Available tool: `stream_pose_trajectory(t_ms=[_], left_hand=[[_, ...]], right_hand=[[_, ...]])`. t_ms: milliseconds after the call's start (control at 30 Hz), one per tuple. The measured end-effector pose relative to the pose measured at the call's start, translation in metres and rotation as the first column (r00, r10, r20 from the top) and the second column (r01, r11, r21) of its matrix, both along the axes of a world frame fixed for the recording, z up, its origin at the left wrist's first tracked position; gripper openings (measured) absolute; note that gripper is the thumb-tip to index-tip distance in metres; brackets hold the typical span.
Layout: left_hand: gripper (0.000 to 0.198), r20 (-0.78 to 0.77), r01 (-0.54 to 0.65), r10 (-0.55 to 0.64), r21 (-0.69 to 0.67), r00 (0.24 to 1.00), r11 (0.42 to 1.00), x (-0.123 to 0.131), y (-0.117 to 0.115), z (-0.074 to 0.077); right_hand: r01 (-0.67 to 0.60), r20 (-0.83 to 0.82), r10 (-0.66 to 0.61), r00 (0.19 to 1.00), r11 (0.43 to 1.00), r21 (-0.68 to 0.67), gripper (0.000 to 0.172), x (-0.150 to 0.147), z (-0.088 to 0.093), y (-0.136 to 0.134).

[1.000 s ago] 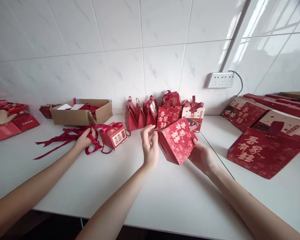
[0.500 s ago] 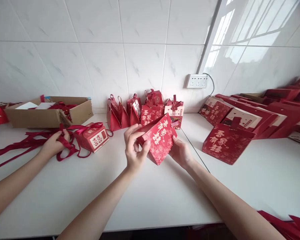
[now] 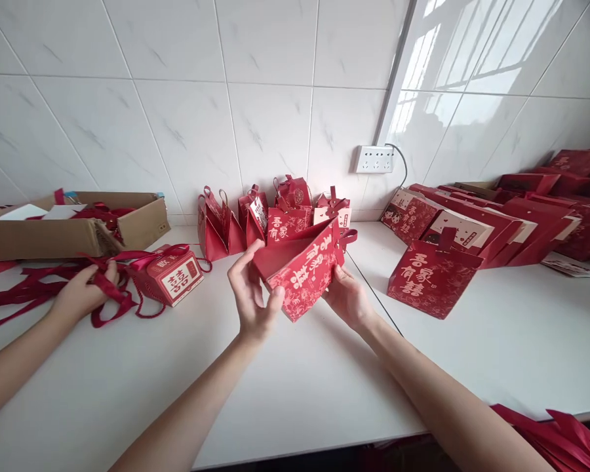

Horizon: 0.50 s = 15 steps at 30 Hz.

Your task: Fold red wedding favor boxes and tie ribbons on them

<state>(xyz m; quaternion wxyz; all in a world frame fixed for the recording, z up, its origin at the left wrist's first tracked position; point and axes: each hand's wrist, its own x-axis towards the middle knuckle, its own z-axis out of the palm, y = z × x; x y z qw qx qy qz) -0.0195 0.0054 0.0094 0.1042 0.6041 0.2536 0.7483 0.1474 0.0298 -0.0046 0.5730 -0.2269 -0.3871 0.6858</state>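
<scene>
A red gift box (image 3: pixel 307 275) with pale gold characters is tilted above the table, its top spread apart so the inside shows. My left hand (image 3: pixel 255 298) grips its left edge between thumb and fingers. On the other side my right hand (image 3: pixel 349 295) holds the box near its lower right corner; some of those fingers are hidden behind it. A dark red ribbon loop (image 3: pixel 348 238) sticks out at the box's upper right. Behind it stand several small red boxes, among them a red box with a round emblem (image 3: pixel 294 192).
Another person's hand (image 3: pixel 86 288) holds red ribbon beside a small red box (image 3: pixel 177 278) at left. A cardboard carton (image 3: pixel 39 239) stands behind. At right are a single red box (image 3: pixel 430 282) and a row of red boxes (image 3: pixel 501 229). Ribbons (image 3: pixel 555 439) lie at the front edge.
The box in my hands has opened wider at its top and tilted more. The view has swung slightly right. The other person's hand still holds ribbon.
</scene>
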Motion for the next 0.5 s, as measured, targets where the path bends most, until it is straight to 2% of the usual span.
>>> stream_pose_trajectory(t_ms=[100, 167, 200, 233, 300, 400, 467, 500], left_hand=[[0.045, 0.169, -0.039, 0.081, -0.241, 0.982, 0.97, -0.006, 0.008, -0.011], [0.038, 0.201, -0.054, 0.166, -0.47, 0.965, 0.881, -0.011, 0.016, -0.023], [0.038, 0.193, -0.035, 0.167, -0.55, 0.967, 0.835, -0.012, 0.021, -0.03], [0.041, 0.156, -0.024, 0.144, -0.593, 0.977, 0.805, -0.013, 0.025, -0.036], [0.049, 0.044, -0.054, 0.105, -0.626, 0.994, 0.778, -0.012, 0.032, -0.046], [0.056, -0.131, -0.141, 0.075, -0.626, 0.988, 0.767, -0.009, 0.034, -0.054], [0.059, -0.272, -0.197, 0.036, -0.594, 0.962, 0.78, -0.008, 0.031, -0.057], [0.06, -0.346, -0.219, 0.012, -0.566, 0.938, 0.795, -0.008, 0.029, -0.059]], right_hand=[[-0.028, 0.137, 0.013, 0.991, 0.994, 0.109, 0.045, -0.006, 0.0, -0.009], [-0.088, 0.294, 0.042, 0.955, 0.986, 0.142, 0.043, -0.011, -0.003, -0.013], [-0.081, 0.356, 0.023, 0.934, 0.986, 0.148, 0.04, -0.014, -0.005, -0.014], [-0.048, 0.41, -0.026, 0.911, 0.985, 0.168, 0.038, -0.015, -0.007, -0.014], [0.103, 0.467, -0.221, 0.856, 0.959, 0.264, 0.036, -0.014, -0.01, -0.009], [0.366, 0.426, -0.529, 0.734, 0.837, 0.407, 0.036, -0.002, -0.008, 0.003], [0.509, 0.377, -0.686, 0.622, 0.72, 0.471, 0.039, 0.013, -0.003, 0.014], [0.573, 0.352, -0.762, 0.544, 0.644, 0.508, 0.041, 0.021, 0.0, 0.021]])
